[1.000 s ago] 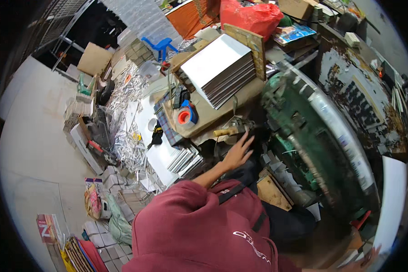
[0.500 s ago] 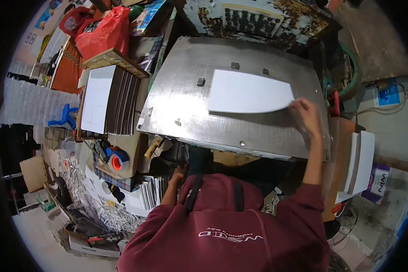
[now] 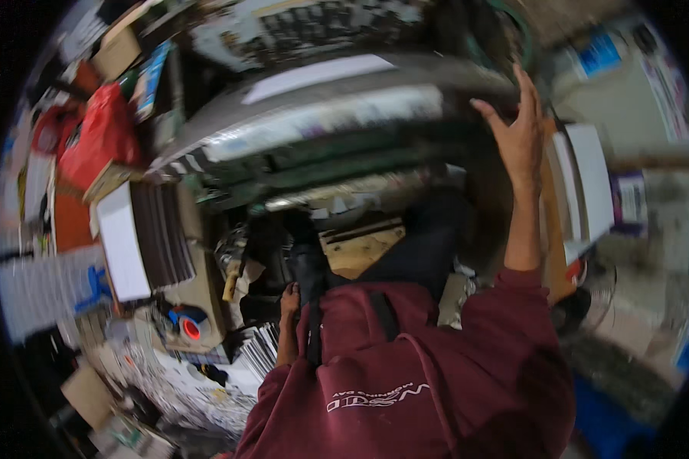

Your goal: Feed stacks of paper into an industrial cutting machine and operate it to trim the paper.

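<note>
Right hand point(image 3: 519, 136) spreads thumb and fingers wide, empty, near the metal plate point(image 3: 429, 73); one white sheet point(image 3: 318, 79) already lies there, stacked sheets point(image 3: 592, 180) at right remaining off it (left hand point(image 3: 290, 298): beside the trouser leg point(image 3: 308, 264), grip indeterminable).

Right grip point(image 3: 519, 138) near green machine point(image 3: 306, 164)

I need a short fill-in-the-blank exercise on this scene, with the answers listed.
The empty, open hand is the person's ____ hand.
In the picture, the left hand is ____ (higher or lower) than that one.
The sheet on top of the machine is coloured ____.
The plastic bag at upper left is ____.

Missing words: right; lower; white; red.
</note>
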{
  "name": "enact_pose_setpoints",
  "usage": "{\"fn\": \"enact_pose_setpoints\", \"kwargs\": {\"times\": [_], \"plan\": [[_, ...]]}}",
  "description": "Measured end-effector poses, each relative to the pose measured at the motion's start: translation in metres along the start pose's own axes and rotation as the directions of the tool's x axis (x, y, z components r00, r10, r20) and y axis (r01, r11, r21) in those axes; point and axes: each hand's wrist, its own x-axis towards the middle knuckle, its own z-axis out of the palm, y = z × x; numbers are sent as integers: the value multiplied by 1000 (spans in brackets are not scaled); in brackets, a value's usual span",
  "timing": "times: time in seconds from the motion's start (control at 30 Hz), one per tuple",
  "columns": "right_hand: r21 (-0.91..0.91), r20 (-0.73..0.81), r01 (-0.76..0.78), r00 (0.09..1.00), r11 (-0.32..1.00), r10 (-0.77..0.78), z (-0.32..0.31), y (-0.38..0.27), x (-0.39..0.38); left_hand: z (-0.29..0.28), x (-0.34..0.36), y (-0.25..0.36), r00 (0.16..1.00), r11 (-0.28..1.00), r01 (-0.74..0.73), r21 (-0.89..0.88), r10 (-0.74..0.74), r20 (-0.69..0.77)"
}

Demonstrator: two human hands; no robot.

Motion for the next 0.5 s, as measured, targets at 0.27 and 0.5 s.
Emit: {"fn": "enact_pose_setpoints", "kwargs": {"times": [0.27, 0.5], "plan": [[-787, -237, -537, 718, 304, 655, -165, 213, -121, -16, 15, 16, 997, 994, -78, 81, 78, 3], [-739, -160, -450, 841, 502, 517, -175, 238, -178, -15, 40, 62, 979, 970, -163, 181, 137, 149]]}}
